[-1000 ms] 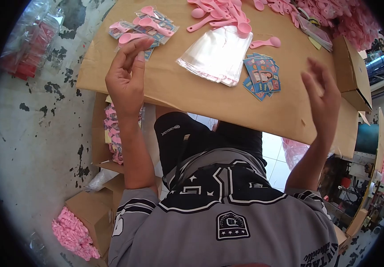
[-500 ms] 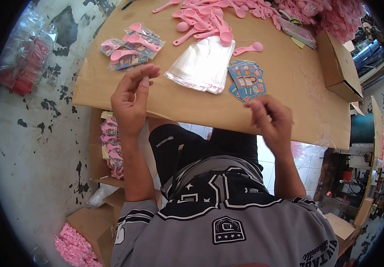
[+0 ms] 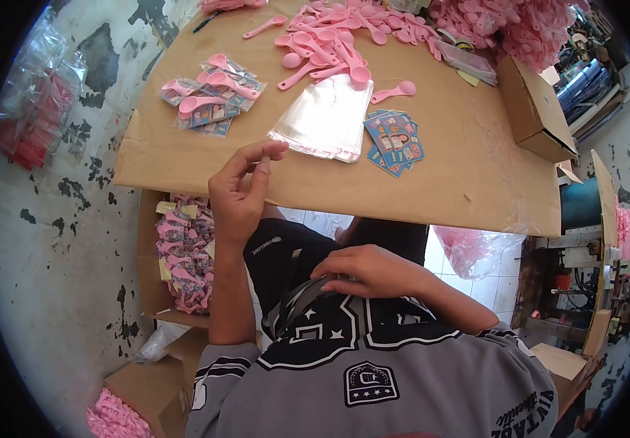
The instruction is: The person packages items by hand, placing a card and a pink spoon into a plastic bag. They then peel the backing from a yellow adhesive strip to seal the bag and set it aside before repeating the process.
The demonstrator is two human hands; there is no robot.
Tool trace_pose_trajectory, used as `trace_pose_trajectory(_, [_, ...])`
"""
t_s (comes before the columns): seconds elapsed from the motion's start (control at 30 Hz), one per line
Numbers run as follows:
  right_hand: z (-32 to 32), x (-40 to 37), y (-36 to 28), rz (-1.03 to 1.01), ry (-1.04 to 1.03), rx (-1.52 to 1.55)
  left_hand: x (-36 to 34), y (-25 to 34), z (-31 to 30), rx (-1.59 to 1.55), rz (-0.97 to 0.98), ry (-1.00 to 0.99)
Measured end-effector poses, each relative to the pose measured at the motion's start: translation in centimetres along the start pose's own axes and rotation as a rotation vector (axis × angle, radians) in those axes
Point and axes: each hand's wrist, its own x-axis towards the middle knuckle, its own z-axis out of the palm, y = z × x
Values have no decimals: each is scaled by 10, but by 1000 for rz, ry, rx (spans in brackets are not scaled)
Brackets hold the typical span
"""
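Note:
My left hand is raised over the front edge of the table, by the lower left corner of a stack of clear plastic bags. Its fingers are bent with the thumb apart, and nothing shows in them. Against the front of my shirt rests my right hand, fingers stretched out to the left and no object visible in it. To the right of the bags lies a small pile of blue printed cards. One pink measuring spoon sits just above the cards.
Packed spoons with cards lie at the table's left. A heap of loose pink spoons fills the back, beside an open cardboard box. Below the left edge stands a carton of packed spoons.
My right hand has moved from above the table edge near the cards down and left to my shirt. My left hand has shifted slightly right and down, closer to the bags.

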Motion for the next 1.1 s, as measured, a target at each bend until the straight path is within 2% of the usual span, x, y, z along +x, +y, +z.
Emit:
trace_pose_trajectory(0.13, [19, 9, 30, 129, 45, 90, -3, -2, 5, -36, 74, -29])
trace_pose_trajectory(0.27, [54, 17, 116, 295, 175, 20, -9, 3, 6, 24, 127, -212])
trace_pose_trajectory(0.37, [77, 22, 179, 389, 214, 12, -15, 7, 15, 16, 103, -308])
trace_pose_trajectory(0.47, [96, 29, 220, 401, 194, -33, -20, 4, 21, 12, 55, -372])
trace_pose_trajectory(0.63, [126, 55, 286, 434, -2, -79, -24, -3, 22, -36, -105, -335])
trace_pose_trajectory(0.77, [131, 79, 317, 431, -255, -134, -26, -2, 27, -150, -105, -210])
trace_pose_trajectory(0.9, [122, 83, 302, 490, -450, -174, -34, 8, 31, -153, -79, -237])
trace_pose_trajectory(1.0, [123, 76, 298, 473, -371, -196, -37, 9, 39, -49, -143, -321])
trace_pose_trajectory(1.1, [130, 81, 307, 519, -411, -164, -40, 8, 47, 38, -154, -353])
